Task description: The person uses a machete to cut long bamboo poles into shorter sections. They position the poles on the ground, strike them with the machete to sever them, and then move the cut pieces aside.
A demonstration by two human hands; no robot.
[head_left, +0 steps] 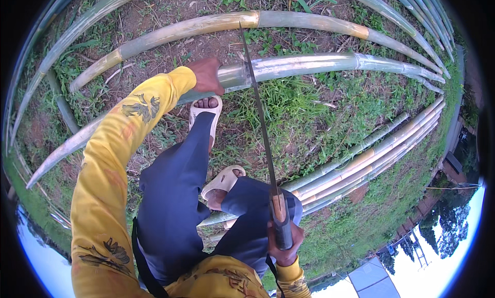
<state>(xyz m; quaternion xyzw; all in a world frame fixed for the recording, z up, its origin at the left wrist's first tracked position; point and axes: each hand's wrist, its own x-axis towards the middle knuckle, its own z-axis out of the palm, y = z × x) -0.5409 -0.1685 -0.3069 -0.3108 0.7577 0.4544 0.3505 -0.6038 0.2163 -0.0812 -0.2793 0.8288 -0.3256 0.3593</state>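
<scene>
A long green bamboo pole with pale scraped patches runs across in front of me, just above the ground. My left hand is closed around it, beside a joint; some of the fingers are hidden behind the pole. In my right hand, low in view, is the black grip of a hand saw. Its long, narrow dark blade points away from me and crosses the pole just right of my left hand. The tip reaches a second, browner bamboo pole farther off. Whether the blade has bitten into the bamboo I cannot tell.
My feet, in beige clogs, stand on grass and bare soil between the held pole and a bundle of thinner bamboo poles at the right. More bamboo poles lie at the far right, and another curves along the far left.
</scene>
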